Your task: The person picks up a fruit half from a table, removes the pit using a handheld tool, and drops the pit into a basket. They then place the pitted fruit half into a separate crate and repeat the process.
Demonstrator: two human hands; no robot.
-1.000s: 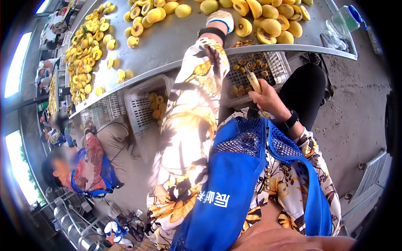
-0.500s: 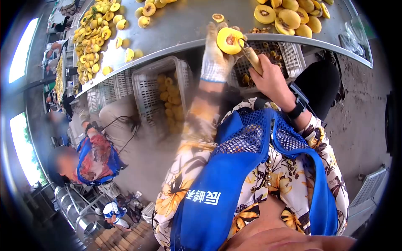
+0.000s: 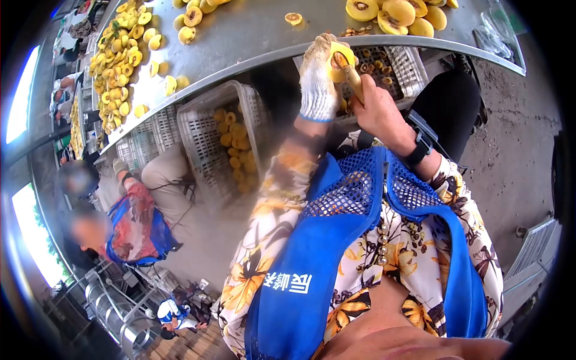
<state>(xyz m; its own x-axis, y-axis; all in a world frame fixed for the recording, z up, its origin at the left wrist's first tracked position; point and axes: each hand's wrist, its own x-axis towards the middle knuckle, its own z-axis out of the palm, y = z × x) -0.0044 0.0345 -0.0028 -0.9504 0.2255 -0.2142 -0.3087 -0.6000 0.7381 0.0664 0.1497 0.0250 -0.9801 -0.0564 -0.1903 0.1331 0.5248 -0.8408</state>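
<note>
Yellow fruit half (image 3: 334,68) sits pinched in the gloved left hand (image 3: 318,79) by the near edge of the metal table (image 3: 258,37), its cut face tipped further sideways than half a second ago; the right hand (image 3: 382,109) stays wrapped round a pale-handled tool (image 3: 354,84) at its centre. Cut fruit (image 3: 117,78) lies across the metal table, a plastic crate (image 3: 197,133) stands below, and a co-worker (image 3: 143,223) is at left.

White "辰峰" (image 3: 292,283) on blue vest (image 3: 327,243)
</note>
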